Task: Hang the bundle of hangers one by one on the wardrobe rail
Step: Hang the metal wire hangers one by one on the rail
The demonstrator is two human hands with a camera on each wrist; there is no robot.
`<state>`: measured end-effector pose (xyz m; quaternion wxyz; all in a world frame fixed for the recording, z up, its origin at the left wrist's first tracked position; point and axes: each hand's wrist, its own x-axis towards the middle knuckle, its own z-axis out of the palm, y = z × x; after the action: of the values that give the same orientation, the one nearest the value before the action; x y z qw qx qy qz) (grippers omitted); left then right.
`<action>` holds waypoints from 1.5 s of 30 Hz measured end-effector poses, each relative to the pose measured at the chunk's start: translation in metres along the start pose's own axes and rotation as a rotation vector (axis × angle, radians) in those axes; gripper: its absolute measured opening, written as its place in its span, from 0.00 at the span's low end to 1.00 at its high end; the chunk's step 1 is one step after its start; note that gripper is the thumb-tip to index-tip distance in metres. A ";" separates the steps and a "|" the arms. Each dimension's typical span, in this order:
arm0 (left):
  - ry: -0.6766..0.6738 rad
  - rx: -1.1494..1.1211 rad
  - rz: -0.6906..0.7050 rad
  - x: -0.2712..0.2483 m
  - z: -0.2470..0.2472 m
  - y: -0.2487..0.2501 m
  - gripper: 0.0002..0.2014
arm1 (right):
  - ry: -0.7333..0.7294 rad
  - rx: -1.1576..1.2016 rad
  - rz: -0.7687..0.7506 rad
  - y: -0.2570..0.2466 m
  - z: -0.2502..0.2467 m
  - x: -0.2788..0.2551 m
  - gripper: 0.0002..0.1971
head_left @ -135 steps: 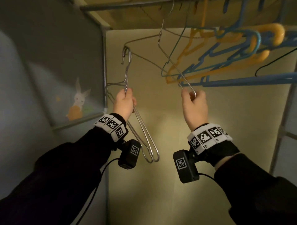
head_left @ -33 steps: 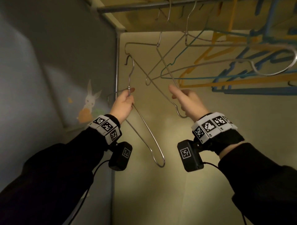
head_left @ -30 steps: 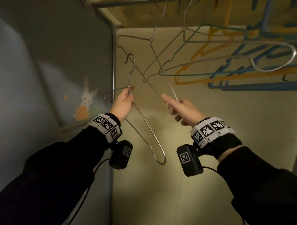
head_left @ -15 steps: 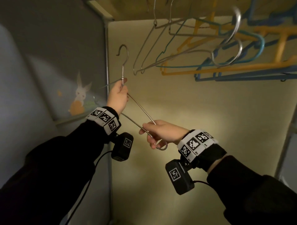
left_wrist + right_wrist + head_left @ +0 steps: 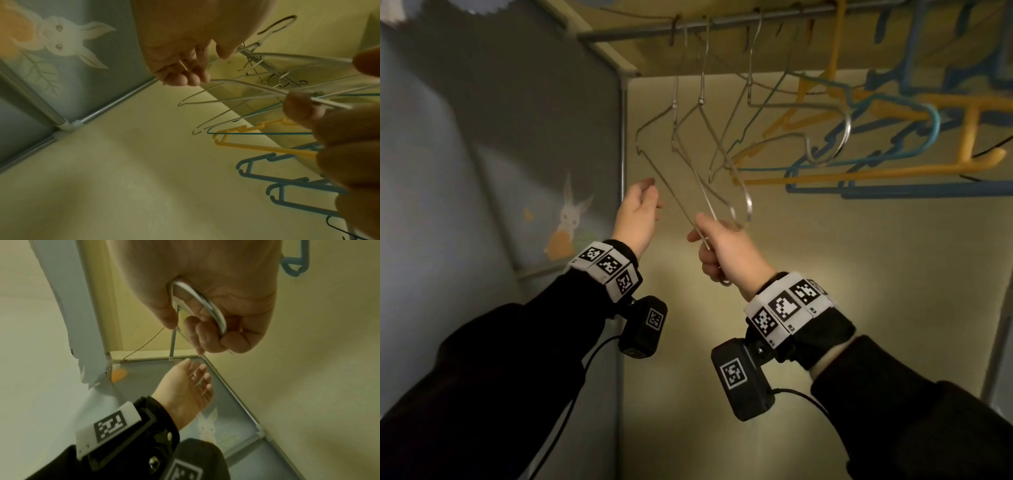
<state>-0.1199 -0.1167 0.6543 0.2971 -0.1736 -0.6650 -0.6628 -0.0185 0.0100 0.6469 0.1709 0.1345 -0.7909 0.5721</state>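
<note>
A silver wire hanger [image 5: 675, 104] hangs by its hook from the wardrobe rail [image 5: 722, 22], at the left end of the row. My right hand [image 5: 722, 250] grips that hanger's lower rounded end [image 5: 197, 305], fingers curled round the wire. My left hand [image 5: 638, 209] is raised beside the hanger's left shoulder, fingers relaxed and holding nothing. The left wrist view shows its loosely bent fingertips [image 5: 185, 79] near the wire. Neither hand holds a bundle.
Two more silver hangers [image 5: 748, 205], a teal wire one, yellow plastic hangers [image 5: 859, 174] and blue plastic ones [image 5: 893, 190] crowd the rail to the right. A grey side panel with a rabbit print [image 5: 568, 219] and a corner post [image 5: 622, 171] close in on the left.
My left hand held the last hanger by its neck; now that hanger's hook is over the rail and the left hand has let go. My right hand rose, still gripping its lower end.
</note>
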 end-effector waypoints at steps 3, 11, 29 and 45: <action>0.017 0.018 0.008 0.000 -0.004 0.001 0.20 | 0.051 0.066 -0.043 -0.010 0.003 0.006 0.15; 0.049 0.052 -0.016 0.003 -0.013 -0.001 0.20 | 0.124 0.186 0.018 -0.034 0.017 0.029 0.13; 0.028 0.123 -0.023 0.014 -0.041 -0.003 0.21 | -0.046 0.115 0.266 -0.044 -0.005 0.068 0.18; -0.171 -0.047 0.030 0.026 0.023 0.063 0.52 | -0.003 -0.030 0.070 -0.006 -0.036 0.035 0.15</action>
<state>-0.1036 -0.0948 0.7208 0.2449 -0.2463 -0.6696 -0.6565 -0.0438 0.0417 0.6769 0.1515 0.1048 -0.8039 0.5655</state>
